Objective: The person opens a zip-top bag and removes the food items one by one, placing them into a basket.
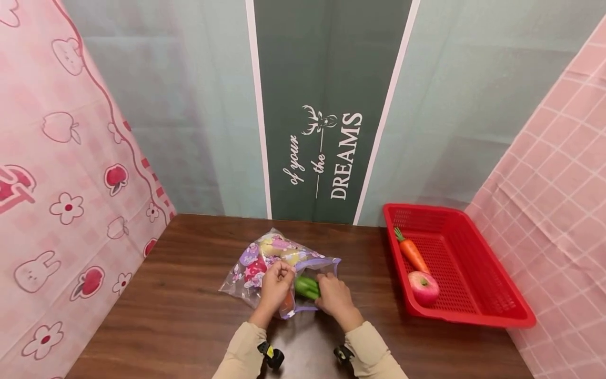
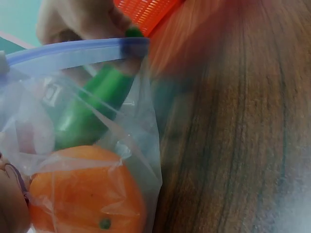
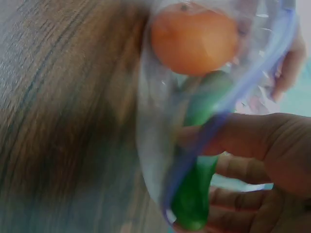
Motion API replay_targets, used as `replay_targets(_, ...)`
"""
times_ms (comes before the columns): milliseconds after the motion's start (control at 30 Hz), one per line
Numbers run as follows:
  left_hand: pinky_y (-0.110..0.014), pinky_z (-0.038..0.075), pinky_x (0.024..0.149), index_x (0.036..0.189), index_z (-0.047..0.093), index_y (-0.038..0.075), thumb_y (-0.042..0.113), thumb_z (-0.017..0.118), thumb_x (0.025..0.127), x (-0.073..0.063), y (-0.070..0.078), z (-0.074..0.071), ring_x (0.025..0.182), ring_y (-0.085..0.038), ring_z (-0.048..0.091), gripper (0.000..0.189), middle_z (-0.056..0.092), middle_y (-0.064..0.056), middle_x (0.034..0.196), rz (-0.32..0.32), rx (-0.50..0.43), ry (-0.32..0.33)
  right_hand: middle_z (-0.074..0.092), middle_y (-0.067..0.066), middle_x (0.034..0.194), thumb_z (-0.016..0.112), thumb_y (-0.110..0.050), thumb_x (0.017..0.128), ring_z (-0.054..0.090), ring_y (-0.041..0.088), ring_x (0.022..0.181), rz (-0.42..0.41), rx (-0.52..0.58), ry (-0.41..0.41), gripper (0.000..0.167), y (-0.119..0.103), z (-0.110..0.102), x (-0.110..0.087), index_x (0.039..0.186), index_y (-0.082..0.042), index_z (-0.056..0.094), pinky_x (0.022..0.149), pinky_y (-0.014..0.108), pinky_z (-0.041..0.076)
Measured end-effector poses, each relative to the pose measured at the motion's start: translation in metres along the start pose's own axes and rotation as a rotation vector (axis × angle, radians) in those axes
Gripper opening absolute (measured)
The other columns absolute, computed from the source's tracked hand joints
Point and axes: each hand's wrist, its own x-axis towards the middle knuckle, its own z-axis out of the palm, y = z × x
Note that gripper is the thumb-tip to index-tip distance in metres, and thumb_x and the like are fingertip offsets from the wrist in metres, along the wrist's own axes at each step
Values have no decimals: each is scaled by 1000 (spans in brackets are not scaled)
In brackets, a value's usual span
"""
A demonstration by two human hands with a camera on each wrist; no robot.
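Note:
A clear zip bag (image 1: pixel 241 289) with purple trim and cartoon prints lies on the table, its mouth facing right. My left hand (image 1: pixel 276 287) pinches the bag's edge near the mouth. At the opening my right hand (image 1: pixel 335 296) grips a long, smooth green vegetable (image 1: pixel 306 288), thumb on one side and fingers on the other. In the right wrist view this green vegetable (image 3: pixel 192 194) crosses the purple rim, partly inside the bag. An orange (image 2: pixel 87 189) shows through the plastic beside it. Red and yellow items are deeper in the bag, partly hidden by the prints.
To the right stands a red plastic basket (image 1: pixel 487 263) with a carrot (image 1: pixel 413 255) and a red-pink apple (image 1: pixel 423 288) along its left side. The brown wooden table (image 1: pixel 156 316) meets a curtained wall behind. Pink cloths hang at both sides.

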Motion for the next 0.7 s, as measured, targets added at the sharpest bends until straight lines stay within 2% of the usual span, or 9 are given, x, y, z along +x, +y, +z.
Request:
replay_targets(133,-22,41,47,76,61,6,4,65,81,-3,-1,1,50,-7,47,7,52,2,60,17,40,6,42,3,70,78,-8,54,49,25,56,60,-9,-9,33,6,-9,-12,80,-11,58,44,39,39)
replay_targets(333,-23,41,44,75,60,6,5,65,82,-4,0,0,47,-8,49,9,52,3,58,5,34,13,42,2,70,79,-9,54,48,24,55,56,-8,-9,34,8,-23,-21,79,-12,57,44,39,38)
replay_targets(700,-21,38,48,73,60,7,5,67,81,-1,1,3,52,-8,45,10,52,3,61,16,43,19,41,2,68,78,-7,53,45,24,54,115,-49,-30,33,21,-45,-35,74,-13,53,43,38,37)
